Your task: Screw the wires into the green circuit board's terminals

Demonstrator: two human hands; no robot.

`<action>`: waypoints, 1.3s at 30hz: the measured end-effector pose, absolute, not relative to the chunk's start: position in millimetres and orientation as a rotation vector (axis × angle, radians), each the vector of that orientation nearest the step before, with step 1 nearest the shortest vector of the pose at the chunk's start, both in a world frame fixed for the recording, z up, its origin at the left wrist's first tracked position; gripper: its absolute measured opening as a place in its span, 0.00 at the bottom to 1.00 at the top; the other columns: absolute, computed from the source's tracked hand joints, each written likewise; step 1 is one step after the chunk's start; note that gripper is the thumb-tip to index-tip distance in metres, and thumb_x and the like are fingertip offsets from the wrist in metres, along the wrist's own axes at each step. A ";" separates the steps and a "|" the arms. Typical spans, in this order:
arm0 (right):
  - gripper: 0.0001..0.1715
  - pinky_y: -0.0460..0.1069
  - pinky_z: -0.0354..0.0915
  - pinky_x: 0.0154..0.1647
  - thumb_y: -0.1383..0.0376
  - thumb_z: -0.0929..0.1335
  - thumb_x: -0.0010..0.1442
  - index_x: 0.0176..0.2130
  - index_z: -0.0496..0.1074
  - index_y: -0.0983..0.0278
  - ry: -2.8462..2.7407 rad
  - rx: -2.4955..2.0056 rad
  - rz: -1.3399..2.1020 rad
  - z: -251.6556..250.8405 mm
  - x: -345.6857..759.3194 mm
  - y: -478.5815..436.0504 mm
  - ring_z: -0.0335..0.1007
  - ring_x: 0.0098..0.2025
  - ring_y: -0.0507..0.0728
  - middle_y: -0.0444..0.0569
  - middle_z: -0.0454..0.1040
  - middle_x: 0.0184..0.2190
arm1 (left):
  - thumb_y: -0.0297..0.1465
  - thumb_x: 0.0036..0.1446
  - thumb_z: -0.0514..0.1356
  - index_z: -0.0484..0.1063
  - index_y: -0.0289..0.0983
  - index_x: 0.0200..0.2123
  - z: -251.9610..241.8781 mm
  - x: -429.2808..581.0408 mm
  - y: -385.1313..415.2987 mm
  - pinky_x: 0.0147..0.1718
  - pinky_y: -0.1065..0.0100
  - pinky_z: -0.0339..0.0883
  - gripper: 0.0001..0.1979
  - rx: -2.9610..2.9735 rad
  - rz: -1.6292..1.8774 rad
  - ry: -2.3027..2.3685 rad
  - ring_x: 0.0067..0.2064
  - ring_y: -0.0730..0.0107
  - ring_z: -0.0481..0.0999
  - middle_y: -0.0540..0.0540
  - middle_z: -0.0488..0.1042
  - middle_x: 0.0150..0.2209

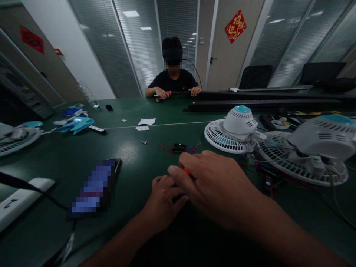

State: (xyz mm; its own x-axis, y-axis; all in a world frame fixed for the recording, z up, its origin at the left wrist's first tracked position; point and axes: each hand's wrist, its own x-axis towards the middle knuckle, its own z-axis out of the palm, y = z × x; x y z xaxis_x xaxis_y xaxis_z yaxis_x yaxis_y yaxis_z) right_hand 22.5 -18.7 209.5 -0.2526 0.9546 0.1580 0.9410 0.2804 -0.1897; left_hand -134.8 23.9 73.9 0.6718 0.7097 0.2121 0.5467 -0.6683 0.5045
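My right hand is closed around a small orange thing, of which only a bit shows between thumb and forefinger. Just below and to its left, my left hand has curled fingers with the thumb pointing inward. What those fingers pinch, if anything, is hidden from me. Beyond both hands lies a small black module with red and blue wires on the green table. To the right, a white fan part with a round grille and turquoise cap rests grille-down.
A second fan unit stands farther right among loose wires. On the left are a phone and a white power strip. Paper scraps and light blue gloves lie farther back. Across the table a person holds a red-and-black tool.
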 end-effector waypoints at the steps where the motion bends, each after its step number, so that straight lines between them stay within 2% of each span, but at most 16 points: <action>1: 0.28 0.49 0.45 0.25 0.49 0.51 0.68 0.32 0.69 0.58 -2.297 -1.768 0.094 209.9 22.3 -19.0 0.63 0.27 0.55 0.45 0.72 0.26 | 0.26 0.59 0.58 0.78 0.45 0.40 74.4 -134.7 23.8 0.50 0.48 0.60 0.11 2.474 0.561 0.985 0.50 0.54 0.69 0.47 0.75 0.46; 3: 0.35 0.49 0.45 0.24 0.42 0.47 0.66 0.30 0.68 0.58 -2.287 -1.806 0.100 209.7 21.9 -18.9 0.64 0.26 0.56 0.46 0.72 0.25 | 0.25 0.59 0.58 0.78 0.45 0.41 76.0 -134.7 23.5 0.50 0.48 0.61 0.12 2.456 0.539 0.991 0.52 0.53 0.68 0.46 0.75 0.48; 5: 0.36 0.49 0.45 0.24 0.42 0.46 0.65 0.31 0.69 0.58 -2.289 -1.837 0.086 208.3 21.3 -17.7 0.65 0.26 0.56 0.47 0.72 0.25 | 0.27 0.58 0.60 0.78 0.46 0.42 77.1 -134.8 23.2 0.51 0.47 0.59 0.11 2.463 0.516 0.999 0.52 0.52 0.68 0.46 0.74 0.48; 10: 0.24 0.49 0.47 0.24 0.50 0.53 0.68 0.39 0.69 0.59 -2.250 -1.855 0.038 204.5 18.7 -13.9 0.68 0.28 0.58 0.48 0.74 0.27 | 0.30 0.57 0.62 0.78 0.44 0.36 75.3 -134.9 23.3 0.53 0.46 0.55 0.05 2.499 0.521 1.033 0.49 0.53 0.68 0.47 0.75 0.40; 18: 0.14 0.49 0.51 0.24 0.59 0.59 0.66 0.37 0.69 0.62 -2.226 -1.836 0.047 201.5 18.0 -12.1 0.65 0.27 0.56 0.48 0.72 0.27 | 0.28 0.57 0.62 0.79 0.44 0.39 79.0 -133.9 23.7 0.52 0.47 0.55 0.08 2.499 0.480 1.035 0.45 0.57 0.70 0.48 0.74 0.38; 31: 0.09 0.48 0.53 0.26 0.64 0.62 0.62 0.37 0.70 0.66 -2.242 -1.708 0.090 198.7 21.4 -11.3 0.62 0.27 0.53 0.49 0.72 0.28 | 0.29 0.57 0.62 0.79 0.44 0.38 77.9 -133.3 22.8 0.51 0.49 0.56 0.07 2.489 0.496 1.044 0.45 0.59 0.70 0.49 0.75 0.38; 39: 0.07 0.48 0.54 0.27 0.66 0.63 0.61 0.38 0.69 0.66 -2.248 -1.675 0.111 197.5 23.0 -13.0 0.63 0.29 0.54 0.49 0.72 0.29 | 0.27 0.57 0.62 0.79 0.44 0.38 79.1 -133.4 22.4 0.52 0.47 0.55 0.08 2.488 0.487 1.046 0.46 0.58 0.70 0.48 0.75 0.39</action>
State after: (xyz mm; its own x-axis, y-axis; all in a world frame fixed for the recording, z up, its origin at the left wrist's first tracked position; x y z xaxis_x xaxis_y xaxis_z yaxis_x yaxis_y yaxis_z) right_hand 23.0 -13.0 197.5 -0.2512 0.9429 0.2187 0.9168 0.3042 -0.2587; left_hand -133.4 22.4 79.1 0.6598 0.7339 0.1614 0.5960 -0.6419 0.4823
